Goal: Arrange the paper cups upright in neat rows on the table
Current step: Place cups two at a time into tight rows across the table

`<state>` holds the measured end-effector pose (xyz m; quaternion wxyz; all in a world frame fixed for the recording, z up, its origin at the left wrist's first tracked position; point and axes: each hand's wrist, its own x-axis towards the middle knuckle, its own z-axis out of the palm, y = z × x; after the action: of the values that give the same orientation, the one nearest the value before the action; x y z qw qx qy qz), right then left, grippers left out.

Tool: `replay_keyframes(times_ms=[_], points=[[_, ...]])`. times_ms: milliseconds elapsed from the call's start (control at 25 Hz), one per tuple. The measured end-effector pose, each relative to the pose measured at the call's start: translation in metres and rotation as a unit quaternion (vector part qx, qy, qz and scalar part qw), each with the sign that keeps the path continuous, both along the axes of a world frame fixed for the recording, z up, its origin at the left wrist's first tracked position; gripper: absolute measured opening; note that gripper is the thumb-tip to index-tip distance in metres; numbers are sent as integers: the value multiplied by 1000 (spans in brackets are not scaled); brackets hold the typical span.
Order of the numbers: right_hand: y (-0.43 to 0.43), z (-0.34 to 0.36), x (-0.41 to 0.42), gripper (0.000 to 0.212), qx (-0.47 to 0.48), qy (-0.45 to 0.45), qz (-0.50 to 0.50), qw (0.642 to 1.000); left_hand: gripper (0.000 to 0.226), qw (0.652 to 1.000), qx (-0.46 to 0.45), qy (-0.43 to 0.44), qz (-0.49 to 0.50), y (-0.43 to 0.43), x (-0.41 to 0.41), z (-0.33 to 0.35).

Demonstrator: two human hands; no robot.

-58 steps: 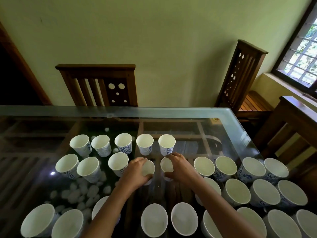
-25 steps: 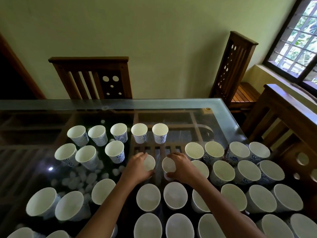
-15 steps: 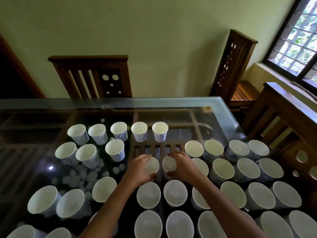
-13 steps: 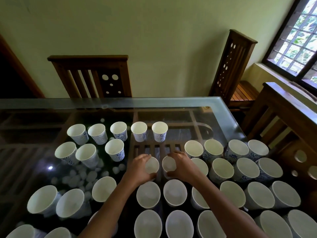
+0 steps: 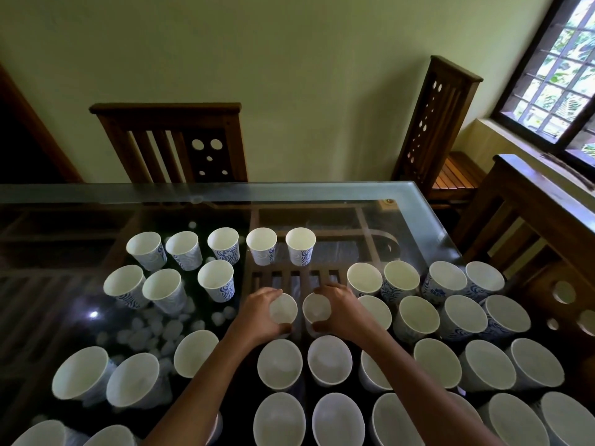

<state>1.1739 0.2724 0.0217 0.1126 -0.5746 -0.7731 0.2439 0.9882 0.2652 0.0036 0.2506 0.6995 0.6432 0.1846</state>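
Looking across a glass tabletop (image 5: 289, 192) toward a pale green wall (image 5: 289, 53), passing a slatted wooden chair (image 5: 167, 136) straight ahead and a second chair (image 5: 434, 117) angled at right, catching daylight through a grilled window (image 5: 560, 59).

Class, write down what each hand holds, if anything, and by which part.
Left hand grips an upright white paper cup around its side wall near the rim; right hand grips the neighbouring white paper cup likewise.
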Motion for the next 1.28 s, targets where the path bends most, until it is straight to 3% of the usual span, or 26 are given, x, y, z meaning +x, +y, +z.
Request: replay_keyframes(times_ms=[440, 1280], points=[[1, -1, -1, 73, 3, -4, 7, 1000, 85, 1000, -13, 2, -9, 1, -3, 2], [0, 1, -3, 67, -8, -9, -6, 1000, 78, 1000, -4, 11, -20, -1, -1, 8]])
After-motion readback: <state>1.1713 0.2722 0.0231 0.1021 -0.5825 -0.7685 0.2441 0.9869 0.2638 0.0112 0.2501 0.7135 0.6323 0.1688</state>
